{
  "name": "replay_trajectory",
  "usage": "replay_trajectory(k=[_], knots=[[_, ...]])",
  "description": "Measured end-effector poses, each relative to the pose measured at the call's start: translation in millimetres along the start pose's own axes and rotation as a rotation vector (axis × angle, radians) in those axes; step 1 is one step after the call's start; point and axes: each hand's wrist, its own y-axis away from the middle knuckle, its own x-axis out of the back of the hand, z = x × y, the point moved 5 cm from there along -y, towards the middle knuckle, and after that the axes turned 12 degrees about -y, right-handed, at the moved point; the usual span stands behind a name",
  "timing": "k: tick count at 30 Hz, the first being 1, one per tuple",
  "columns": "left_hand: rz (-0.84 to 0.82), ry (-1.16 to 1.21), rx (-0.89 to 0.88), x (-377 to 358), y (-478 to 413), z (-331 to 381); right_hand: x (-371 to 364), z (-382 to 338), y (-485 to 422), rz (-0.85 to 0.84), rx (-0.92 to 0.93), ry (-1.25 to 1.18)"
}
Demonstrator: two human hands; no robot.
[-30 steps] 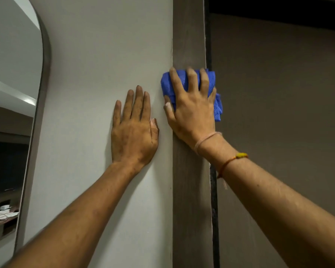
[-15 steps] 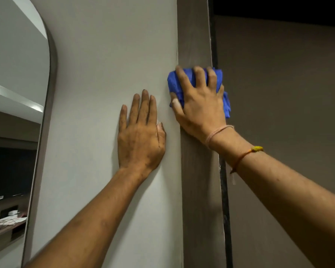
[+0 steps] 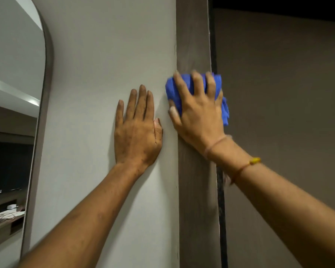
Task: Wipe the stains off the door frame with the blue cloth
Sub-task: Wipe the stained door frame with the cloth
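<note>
A brown wooden door frame point(image 3: 193, 39) runs vertically through the middle of the view. My right hand point(image 3: 198, 115) presses a bunched blue cloth point(image 3: 173, 91) flat against the frame, fingers spread over it; cloth edges stick out at the left and right of the hand. My left hand point(image 3: 137, 130) lies flat on the pale wall point(image 3: 108, 55) just left of the frame, fingers together, holding nothing. No stain is clear on the frame; the hand and cloth are slightly blurred.
A brown door point(image 3: 282, 93) fills the right side, with a dark gap point(image 3: 213, 45) between it and the frame. An arched mirror point(image 3: 14, 113) with a grey rim hangs on the wall at the far left, reflecting a room and a shelf.
My right hand and the cloth have shifted slightly down the frame. The left hand stays flat on the wall; the view has drifted a little.
</note>
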Motion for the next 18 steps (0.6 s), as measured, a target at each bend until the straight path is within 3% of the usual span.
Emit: replay_trajectory(k=[3,6,9,13,18], knots=[[0.006,0.0,-0.003,0.3,-0.1,-0.7,0.8,1.5,-23.7,0.035,-0.046,-0.015],[0.001,0.0,-0.008,-1.5,2.6,-1.8,-7.2,-5.7,32.1,0.088,-0.047,-0.039],[-0.014,-0.001,-0.007,-1.8,3.2,-2.4,-14.3,-9.8,88.8,0.025,0.006,-0.012],[-0.006,-0.007,-0.003,-1.5,1.8,-1.1,-6.7,-2.8,40.0,-0.011,0.045,0.012],[-0.029,0.024,0.001,-0.6,4.6,-3.5,-6.3,-6.6,6.2,0.025,-0.051,0.022]])
